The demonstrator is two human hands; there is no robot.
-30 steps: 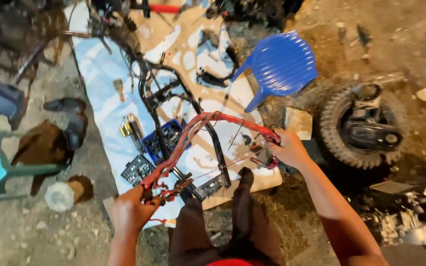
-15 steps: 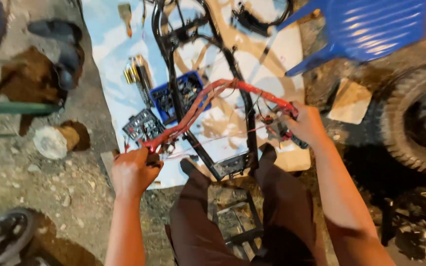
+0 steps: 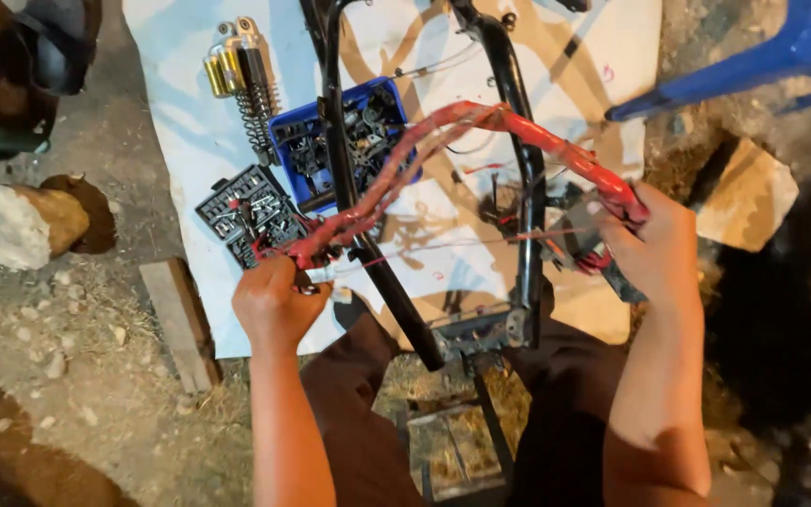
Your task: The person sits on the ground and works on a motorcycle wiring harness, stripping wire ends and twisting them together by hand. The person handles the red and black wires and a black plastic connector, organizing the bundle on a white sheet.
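Both hands hold the red wire harness (image 3: 481, 127), a long bundle wrapped in red tape that arches over the black motorcycle frame (image 3: 518, 141). The left hand (image 3: 274, 305) is closed around the near left end of the bundle, where loose connectors hang, and the right hand (image 3: 654, 249) is clamped on the right end, gripping it together with a dark plug block. Compared with a second ago, the view has dropped and closed in: the blue plastic chair (image 3: 781, 56) has slid to the far right corner, the tyre at the right edge is now mostly cut off, and the hands sit lower and wider apart, so the harness looks stretched in a flatter arc across both frame tubes rather than bunched above them. That suggests the bundle is being drawn out along the frame. Under the arc, on the white sheet (image 3: 171, 84), lie a blue tray of small parts (image 3: 298, 141), a black socket set (image 3: 246, 211) and a pair of shock absorbers (image 3: 237, 80). A wooden plank (image 3: 180, 324) lies on the dirt just left of the left hand.
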